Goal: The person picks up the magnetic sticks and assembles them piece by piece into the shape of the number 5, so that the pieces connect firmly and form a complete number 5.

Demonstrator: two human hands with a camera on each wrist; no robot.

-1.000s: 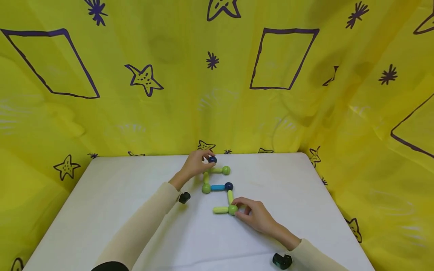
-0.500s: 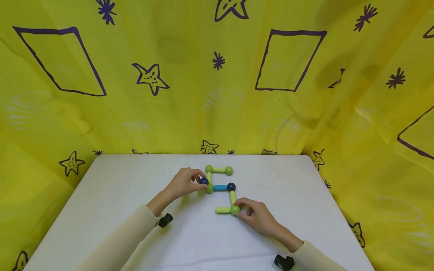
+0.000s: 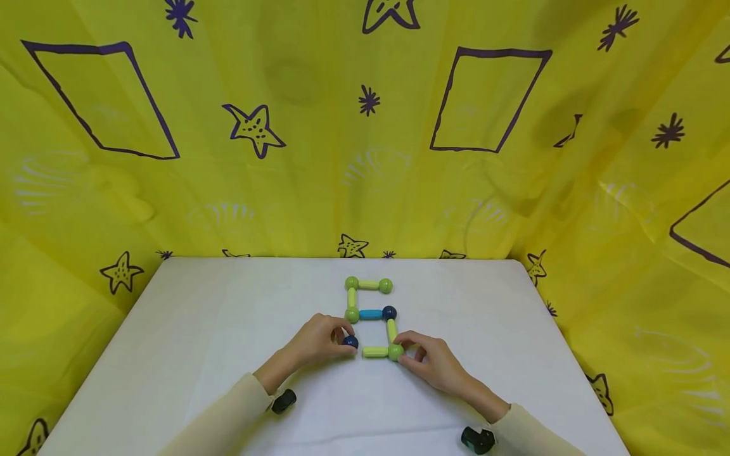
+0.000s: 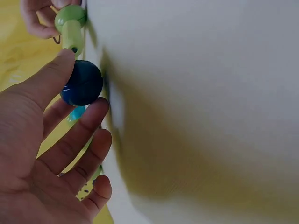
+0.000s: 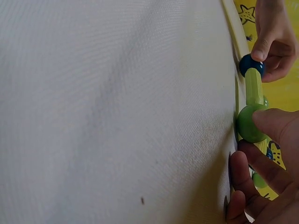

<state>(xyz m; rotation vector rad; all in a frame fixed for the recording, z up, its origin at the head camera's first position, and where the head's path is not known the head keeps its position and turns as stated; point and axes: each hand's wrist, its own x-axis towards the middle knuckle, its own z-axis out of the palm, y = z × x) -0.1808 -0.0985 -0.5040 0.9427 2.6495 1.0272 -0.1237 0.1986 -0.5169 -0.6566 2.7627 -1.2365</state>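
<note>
My left hand (image 3: 319,342) pinches a dark blue ball (image 4: 83,83) between thumb and fingers, just left of the free end of a light green rod (image 3: 375,352). My right hand (image 3: 433,364) holds the green ball (image 5: 251,123) at the lower right corner of an S-shaped figure of balls and rods. From that ball another light green rod (image 3: 391,330) runs up to a second dark blue ball (image 3: 390,313). A blue rod (image 3: 371,314) joins it to a green ball (image 3: 352,314) on the left. Above, a rod (image 3: 352,297) leads to the top green ball (image 3: 352,284).
A rod (image 3: 369,285) with a green ball (image 3: 386,285) at its end forms the top arm of the figure. Everything lies on a white-covered table (image 3: 228,304). Yellow patterned cloth (image 3: 308,158) hangs behind it and along both sides.
My left hand has carried the dark blue ball from the top of the figure down past its left side to the bottom rod's free end. My right hand stays at the lower green ball.
</note>
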